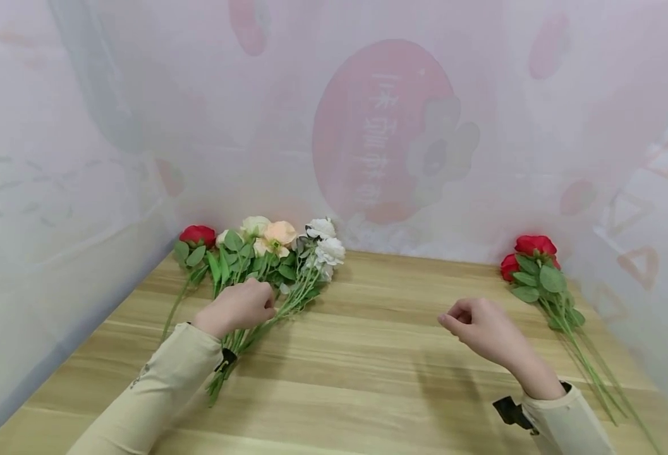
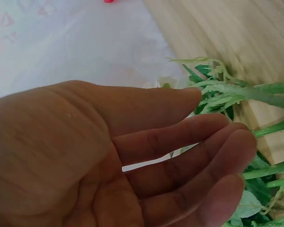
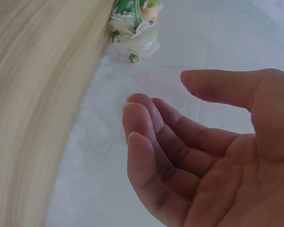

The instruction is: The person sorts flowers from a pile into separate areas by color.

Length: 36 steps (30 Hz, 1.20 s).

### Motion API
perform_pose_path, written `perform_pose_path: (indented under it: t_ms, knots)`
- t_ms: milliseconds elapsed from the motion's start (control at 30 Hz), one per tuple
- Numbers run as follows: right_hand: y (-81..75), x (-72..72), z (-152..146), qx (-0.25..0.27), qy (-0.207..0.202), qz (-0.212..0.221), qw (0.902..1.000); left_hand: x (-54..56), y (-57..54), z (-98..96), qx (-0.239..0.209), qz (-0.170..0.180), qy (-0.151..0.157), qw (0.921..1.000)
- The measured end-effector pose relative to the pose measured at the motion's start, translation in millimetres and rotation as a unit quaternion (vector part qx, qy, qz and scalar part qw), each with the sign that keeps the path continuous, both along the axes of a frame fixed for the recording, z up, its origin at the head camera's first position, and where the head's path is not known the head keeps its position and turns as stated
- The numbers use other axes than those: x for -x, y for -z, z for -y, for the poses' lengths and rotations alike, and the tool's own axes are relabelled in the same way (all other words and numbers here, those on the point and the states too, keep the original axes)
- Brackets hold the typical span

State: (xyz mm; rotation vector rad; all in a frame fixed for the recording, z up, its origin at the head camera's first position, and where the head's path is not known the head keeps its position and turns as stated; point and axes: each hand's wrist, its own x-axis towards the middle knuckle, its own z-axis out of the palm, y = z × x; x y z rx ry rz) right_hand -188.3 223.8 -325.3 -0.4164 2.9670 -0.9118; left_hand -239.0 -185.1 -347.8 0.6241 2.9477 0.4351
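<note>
My left hand (image 1: 237,308) is over the stems of a bunch of flowers on the left of the table. In the left wrist view its fingers are loosely bent with nothing between them, and green stems (image 2: 270,97) lie beyond the fingertips. The bunch has pale cream blooms (image 1: 255,225), a peach bloom (image 1: 280,232) and white blooms (image 1: 330,251); the hand and sleeve hide part of the stems. My right hand (image 1: 484,328) hovers above the table at the right, empty. In the right wrist view its fingers curve loosely, with the thumb (image 3: 217,87) apart from them.
One red rose (image 1: 198,236) lies at the bunch's left side. Several red roses (image 1: 535,245) with long stems lie along the table's right side. Printed pale curtains (image 1: 225,139) enclose the wooden table (image 1: 379,316) at the back and sides.
</note>
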Motion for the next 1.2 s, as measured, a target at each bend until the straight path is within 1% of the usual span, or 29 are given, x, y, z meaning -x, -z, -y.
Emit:
perform_pose_path:
  t_ms: [100, 267, 333, 533, 633, 833, 1200]
  knots:
    - [-0.6, 0.6, 1.0, -0.002, 0.000, -0.002, 1.0000, 1.9, 4.0, 0.2, 0.007, 0.000, -0.003, 1.0000]
    - [0.7, 1.2, 1.5, 0.002, 0.001, 0.006, 1.0000, 3.8, 9.0, -0.9, 0.019, -0.001, -0.004, 0.9998]
    - [1.3, 1.5, 0.8, 0.003, 0.000, 0.008, 1.0000, 4.0, 9.6, -2.4, 0.028, -0.002, -0.002, 0.9996]
    - [2.0, 0.6, -2.0, 0.008, -0.004, 0.013, 0.9999, 3.4, 11.4, -5.3, 0.041, 0.012, 0.007, 0.9991]
    - [2.6, 0.5, -3.8, 0.010, -0.003, 0.016, 0.9998, 4.0, 13.0, -6.1, 0.042, 0.008, 0.010, 0.9990]
    - [4.4, 1.5, -5.3, 0.013, 0.000, 0.021, 0.9997, 4.9, 17.3, -7.2, 0.045, 0.015, 0.006, 0.9989]
    - [6.5, 5.4, -4.9, 0.007, 0.007, 0.017, 0.9998, 4.8, 21.6, -4.2, 0.037, -0.009, 0.011, 0.9992]
